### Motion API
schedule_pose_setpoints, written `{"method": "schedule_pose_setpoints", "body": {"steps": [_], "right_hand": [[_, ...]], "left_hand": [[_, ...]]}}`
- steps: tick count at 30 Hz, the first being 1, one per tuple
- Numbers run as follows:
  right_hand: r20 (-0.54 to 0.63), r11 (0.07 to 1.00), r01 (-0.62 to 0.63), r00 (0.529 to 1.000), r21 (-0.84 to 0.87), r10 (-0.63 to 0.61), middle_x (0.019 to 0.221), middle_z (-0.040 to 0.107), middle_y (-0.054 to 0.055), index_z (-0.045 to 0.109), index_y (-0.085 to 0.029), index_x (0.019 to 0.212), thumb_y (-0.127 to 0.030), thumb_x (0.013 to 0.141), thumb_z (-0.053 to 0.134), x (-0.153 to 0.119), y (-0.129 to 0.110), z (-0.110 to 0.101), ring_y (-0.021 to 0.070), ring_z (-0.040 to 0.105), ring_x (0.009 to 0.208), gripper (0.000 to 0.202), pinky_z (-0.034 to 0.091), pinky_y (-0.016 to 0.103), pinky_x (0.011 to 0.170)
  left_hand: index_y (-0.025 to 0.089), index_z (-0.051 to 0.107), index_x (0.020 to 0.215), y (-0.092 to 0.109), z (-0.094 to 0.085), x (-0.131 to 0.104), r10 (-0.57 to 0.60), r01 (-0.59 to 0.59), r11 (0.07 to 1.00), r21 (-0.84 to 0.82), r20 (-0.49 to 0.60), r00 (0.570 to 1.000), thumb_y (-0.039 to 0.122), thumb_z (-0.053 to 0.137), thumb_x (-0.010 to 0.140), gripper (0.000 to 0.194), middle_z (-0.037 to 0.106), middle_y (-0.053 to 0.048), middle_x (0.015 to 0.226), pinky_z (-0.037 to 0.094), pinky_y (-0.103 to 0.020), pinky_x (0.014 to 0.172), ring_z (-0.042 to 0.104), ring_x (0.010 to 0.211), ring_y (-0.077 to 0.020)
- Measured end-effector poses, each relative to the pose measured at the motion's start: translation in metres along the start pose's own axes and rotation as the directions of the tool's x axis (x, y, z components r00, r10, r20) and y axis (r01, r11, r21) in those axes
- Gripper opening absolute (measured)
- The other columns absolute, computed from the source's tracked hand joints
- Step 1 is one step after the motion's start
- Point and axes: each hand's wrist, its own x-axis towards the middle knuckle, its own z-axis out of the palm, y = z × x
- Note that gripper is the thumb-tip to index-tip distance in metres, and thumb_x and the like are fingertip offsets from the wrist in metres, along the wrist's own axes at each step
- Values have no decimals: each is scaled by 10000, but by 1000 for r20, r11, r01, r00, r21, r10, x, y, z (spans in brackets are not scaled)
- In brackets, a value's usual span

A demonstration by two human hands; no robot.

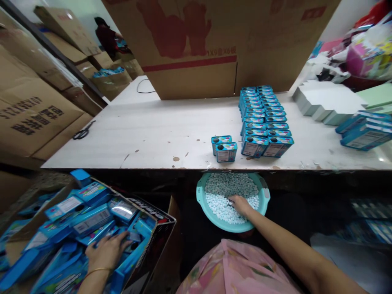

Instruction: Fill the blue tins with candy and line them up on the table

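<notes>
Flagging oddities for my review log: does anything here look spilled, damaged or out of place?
The white tabletop looks worn: irregular brown patches break its surface towards the near edge. The pale pellets appear contained in the turquoise basin, with no spill visible.

The white tabletop (171,126) is bright, deep shadow lies beneath, and the view's edges are stretched and soft.

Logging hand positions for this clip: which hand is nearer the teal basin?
Right. The right hand is inside the teal basin, at the white pellets; the left hand is off to the left, among blue boxes in a carton.
</notes>
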Motion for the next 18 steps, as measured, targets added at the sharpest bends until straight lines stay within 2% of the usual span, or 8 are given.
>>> {"method": "schedule_pose_setpoints", "body": {"steps": [2,4,6,9,11,14,16,18], "right_hand": [[4,1000,-21,1000,16,21,1012,633,57,625,-198,1003,-42,679,406,-2,2,3,172,544,973,421,369,238,823],[4,998,-42,999,37,41,1011,633,73,637,-185,987,-32,677,384,-2,5,7,189,546,976,428,374,259,826],[-2,996,-62,998,64,62,1001,635,91,654,-173,955,-29,680,361,1,8,11,210,555,962,427,380,284,820],[-15,988,-84,996,132,87,976,645,85,670,-174,918,-42,681,368,8,9,18,212,568,936,406,391,281,802],[-20,976,-94,995,195,99,921,664,64,680,-185,884,-71,682,403,13,7,23,197,585,891,362,405,260,768],[-32,948,-110,992,299,125,832,680,59,692,-173,826,-116,675,451,20,4,28,193,600,808,291,421,258,711],[-41,922,-117,989,368,142,797,681,65,695,-154,796,-131,665,471,22,3,29,192,598,775,261,423,260,687],[-46,892,-117,987,437,152,759,679,55,695,-147,773,-122,643,485,24,3,28,177,593,740,247,422,245,658]], "left_hand": [[335,575,1006,0,-4,-6,62,-64,996,65,39,997,234,487,684,349,501,0,1224,244,-488,886,423,1091,-281],[350,514,1085,1,-8,-11,133,-144,981,132,89,987,132,523,599,532,395,18,1317,224,-515,884,381,1128,-290],[339,492,1109,1,-10,-13,163,-174,975,141,83,983,98,531,574,589,410,8,1306,204,-525,896,367,1141,-292],[327,514,1068,1,-6,-13,201,-203,976,73,34,979,103,522,613,507,488,-2,1239,164,-502,942,396,1135,-246],[320,519,1052,-2,-3,-15,195,-195,981,11,-8,981,113,513,636,465,525,-10,1199,159,-490,959,416,1130,-224],[288,528,1040,-16,-7,-22,141,-151,985,-80,-119,983,164,499,669,393,543,-39,1176,205,-498,947,436,1120,-242],[259,537,1023,-27,-18,-31,113,-152,976,-154,-235,965,234,489,688,339,563,-62,1143,258,-499,926,470,1082,-261],[254,535,999,-33,-37,-42,72,-174,951,-255,-366,928,326,494,683,327,598,-59,1077,338,-467,890,520,1008,-262]]}}
